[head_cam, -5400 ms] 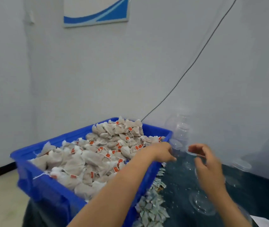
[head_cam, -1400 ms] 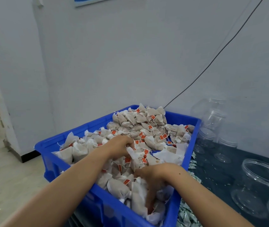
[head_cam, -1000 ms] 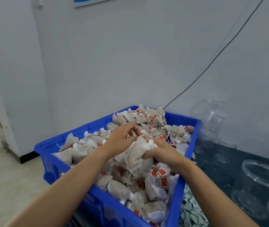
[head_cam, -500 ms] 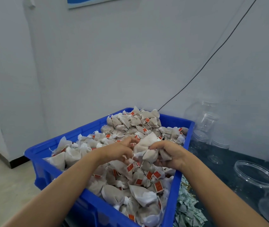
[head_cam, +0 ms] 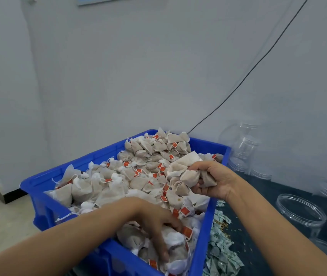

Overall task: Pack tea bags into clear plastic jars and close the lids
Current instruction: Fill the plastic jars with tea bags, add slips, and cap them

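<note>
Our right hand [head_cam: 212,181] grips a bunch of tea bags [head_cam: 186,172] above the blue crate [head_cam: 202,246]; our left hand [head_cam: 154,222] digs, fingers spread, into the pile.

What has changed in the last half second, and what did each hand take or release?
The left hand let go of the shared bunch and dropped toward the near end of the blue crate, fingers now reaching into the loose tea bags there. The right hand keeps the bunch of tea bags alone, above the crate's right side. The open clear jar on the dark table stays empty.
</note>
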A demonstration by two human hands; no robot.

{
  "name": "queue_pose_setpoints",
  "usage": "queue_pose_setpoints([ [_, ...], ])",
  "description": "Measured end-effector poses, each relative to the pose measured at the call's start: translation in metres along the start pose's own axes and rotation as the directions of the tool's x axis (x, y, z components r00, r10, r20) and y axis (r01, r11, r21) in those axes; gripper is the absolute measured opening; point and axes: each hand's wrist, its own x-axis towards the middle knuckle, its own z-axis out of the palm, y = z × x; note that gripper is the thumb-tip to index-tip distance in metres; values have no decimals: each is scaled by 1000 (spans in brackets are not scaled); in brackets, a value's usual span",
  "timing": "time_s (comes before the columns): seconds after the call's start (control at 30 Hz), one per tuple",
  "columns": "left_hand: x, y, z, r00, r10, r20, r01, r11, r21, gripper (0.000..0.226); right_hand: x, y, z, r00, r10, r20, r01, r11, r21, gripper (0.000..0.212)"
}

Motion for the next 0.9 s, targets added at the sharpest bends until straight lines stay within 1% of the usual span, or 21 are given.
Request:
queue_pose_setpoints([
  [0.07, 2, -3, 1, 996, 65, -68, -66, 998, -13, 36, -4, -2, -4, 1000, -17, -22, 17, 1000, -10, 37],
  [0.13, -2, -11, -3, 993, 29, -111, -38, 996, -76, 29, -9, -6, -8, 998, -39, -45, 39, 999, 1, 34],
  [0.17, -6, -15, -6, 991, -1, -137, -20, 989, -146, 26, -12, -9, -11, 997, -51, -54, 52, 999, 12, 29],
  [0.2, -11, -17, -8, 981, -24, -192, -22, 971, -236, 23, -17, -12, -14, 996, -65, -63, 67, 997, 27, 27],
  [0.23, -15, -19, -12, 958, -50, -282, -43, 949, -313, 21, -22, -16, -17, 994, -82, -73, 86, 995, 43, 26],
  [0.27, -19, -19, -16, 916, -84, -392, -73, 927, -368, 20, -29, -20, -21, 991, -100, -87, 105, 993, 57, 27],
  [0.3, -22, -18, -20, 860, -119, -497, -114, 904, -413, 19, -36, -25, -26, 988, -119, -101, 126, 990, 70, 26],
  [0.37, -23, -9, -26, 758, -158, -633, -233, 840, -489, 19, -52, -35, -37, 980, -160, -120, 171, 981, 87, 24],
  [0.43, -20, 7, -33, 691, -175, -701, -320, 796, -514, 24, -70, -45, -50, 971, -202, -130, 215, 973, 89, 22],
  [0.5, -14, 30, -41, 640, -165, -750, -374, 786, -492, 21, -90, -53, -66, 958, -248, -144, 263, 959, 101, 21],
  [0.57, -4, 57, -49, 601, -136, -787, -433, 773, -464, 17, -111, -59, -84, 935, -297, -192, 325, 936, 136, 21],
  [0.63, 12, 86, -58, 538, -115, -835, -469, 782, -410, 16, -131, -63, -104, 910, -336, -244, 379, 911, 161, 22],
  [0.67, 22, 101, -63, 518, -99, -850, -489, 781, -389, 17, -142, -63, -115, 897, -351, -268, 402, 900, 169, 23],
  [0.7, 34, 115, -67, 518, -81, -852, -510, 770, -383, 19, -152, -63, -127, 885, -363, -291, 423, 888, 179, 24],
  [0.77, 61, 144, -74, 549, -51, -834, -506, 774, -381, 21, -170, -60, -150, 862, -376, -340, 457, 867, 199, 25],
  [0.83, 90, 169, -77, 565, -30, -824, -459, 819, -345, 19, -187, -55, -173, 836, -377, -398, 480, 855, 199, 25],
  [0.9, 121, 190, -74, 572, -9, -821, -413, 861, -297, 13, -199, -50, -192, 810, -377, -448, 501, 843, 196, 25],
])
